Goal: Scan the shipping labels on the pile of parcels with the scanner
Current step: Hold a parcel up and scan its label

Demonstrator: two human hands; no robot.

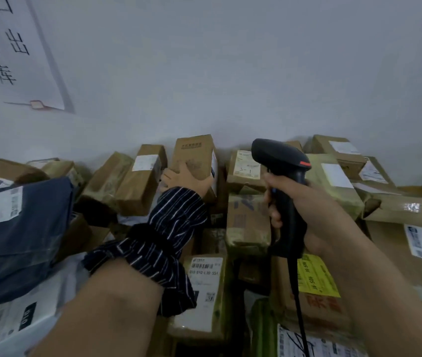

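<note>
A pile of brown cardboard parcels fills the lower half of the view against a pale wall. My left hand (pixel 188 177), with a striped sleeve bunched at the wrist, grips a small upright brown box (pixel 197 157) at the back of the pile; a white label shows on that box's right side. My right hand (pixel 297 199) holds a black handheld scanner (pixel 283 181) by its grip, head raised and facing the back parcels. Its black cable hangs down over a parcel with a yellow label (pixel 316 276). A labelled box (pixel 246 166) stands just behind the scanner head.
A dark blue plastic mailer (pixel 22 228) with a white label lies at the left. White mailers lie at the lower left. A paper sign (pixel 11 50) with large characters hangs on the wall at upper left. More taped boxes with labels (pixel 338 176) crowd the right side.
</note>
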